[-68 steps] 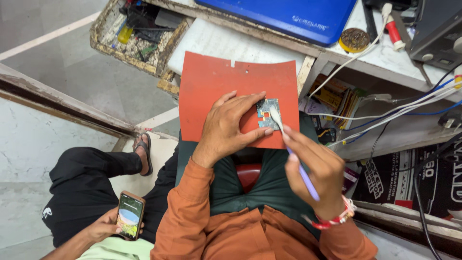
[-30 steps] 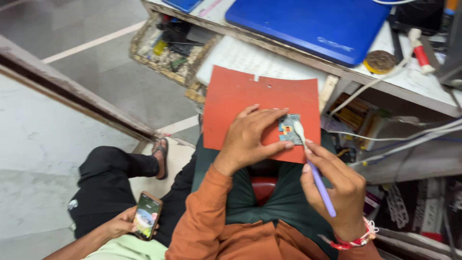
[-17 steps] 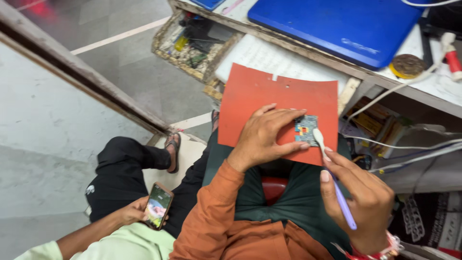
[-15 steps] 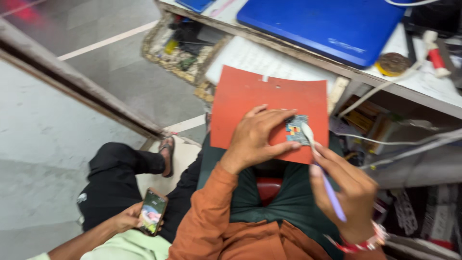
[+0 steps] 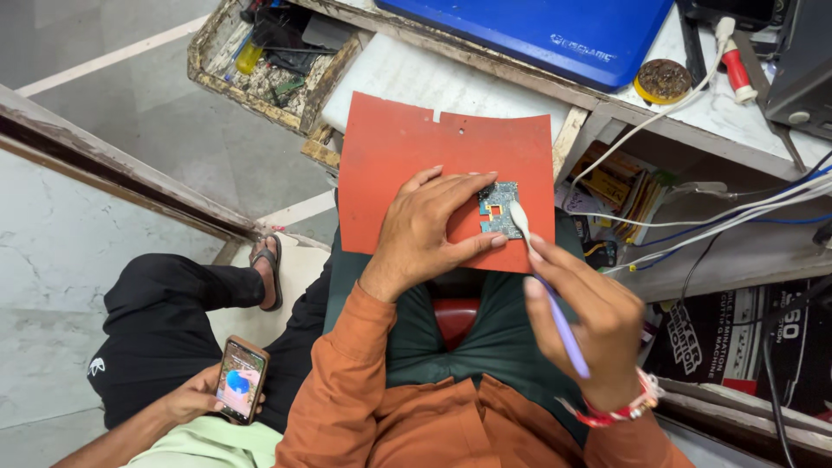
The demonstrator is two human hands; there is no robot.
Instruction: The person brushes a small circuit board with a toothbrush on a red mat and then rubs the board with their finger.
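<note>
blue case (image 5: pixel 555 35) on bench | solder-wick reel (image 5: pixel 663 81) — beside it | phone (image 5: pixel 240 380) (co-worker's)

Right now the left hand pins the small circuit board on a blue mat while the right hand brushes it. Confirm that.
Not quite: the mat is red-orange, as the head view shows. The left hand does pin the circuit board, and the right hand brushes it.

Floor: grey polished stone (image 5: pixel 130 113) with one pale painted stripe (image 5: pixel 113 56) running diagonally. A raised white marble ledge (image 5: pixel 61 260), edged by a dark wooden strip (image 5: pixel 130 169), occupies the left. Workbench: white-topped wooden bench (image 5: pixel 719 113) along the upper right, with an open shelf (image 5: pixel 624 186) beneath. Lighting: even, diffuse.
</note>
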